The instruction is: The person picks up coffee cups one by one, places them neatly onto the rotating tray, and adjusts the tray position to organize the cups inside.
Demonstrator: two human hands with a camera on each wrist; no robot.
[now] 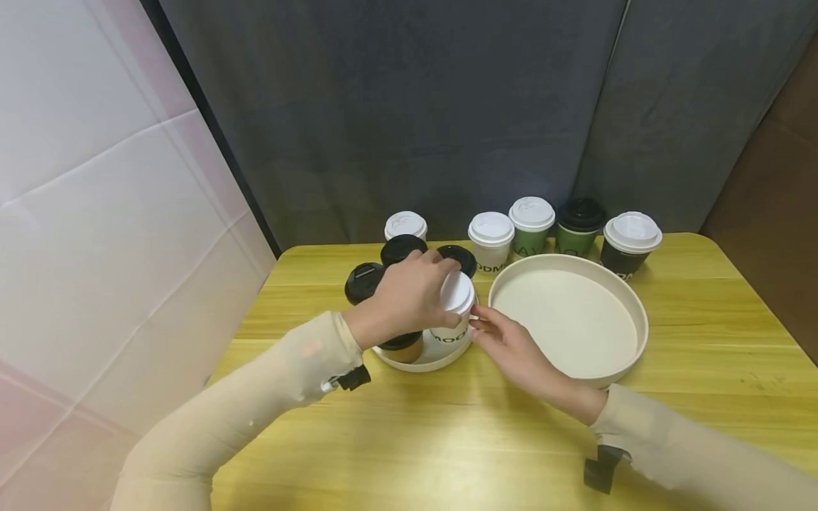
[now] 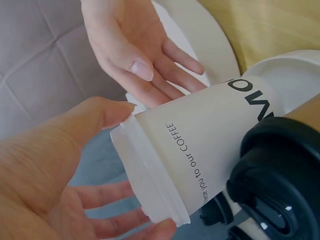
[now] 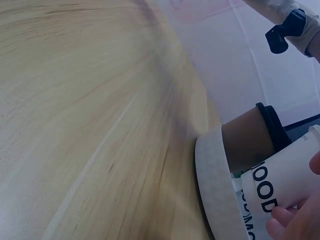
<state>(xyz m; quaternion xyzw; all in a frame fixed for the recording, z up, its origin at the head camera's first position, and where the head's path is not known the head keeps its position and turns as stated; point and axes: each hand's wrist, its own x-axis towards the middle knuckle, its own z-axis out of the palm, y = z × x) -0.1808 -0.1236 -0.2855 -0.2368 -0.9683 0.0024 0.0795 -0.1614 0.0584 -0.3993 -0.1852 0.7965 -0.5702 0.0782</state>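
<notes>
My left hand (image 1: pixel 412 294) grips a white paper coffee cup (image 2: pixel 200 135) from above, thumb and fingers around the rim of its white lid (image 1: pixel 457 292). The cup stands over the right side of a small white round tray (image 1: pixel 429 367). Beside the cup, my right hand (image 1: pixel 511 348) has its fingers loosely extended, fingertips right at the cup's side. Close by on the small tray is a brown cup (image 3: pixel 247 140) with a black lid. More black-lidded cups (image 1: pixel 364 282) crowd behind my left hand, which partly covers them.
A large cream round tray (image 1: pixel 569 312) lies to the right, near my right forearm. Along the back edge stand a white cup (image 1: pixel 491 238), green cups (image 1: pixel 532 223) and a black cup (image 1: pixel 629 245), all lidded. A grey partition (image 1: pixel 409 128) rises behind the table.
</notes>
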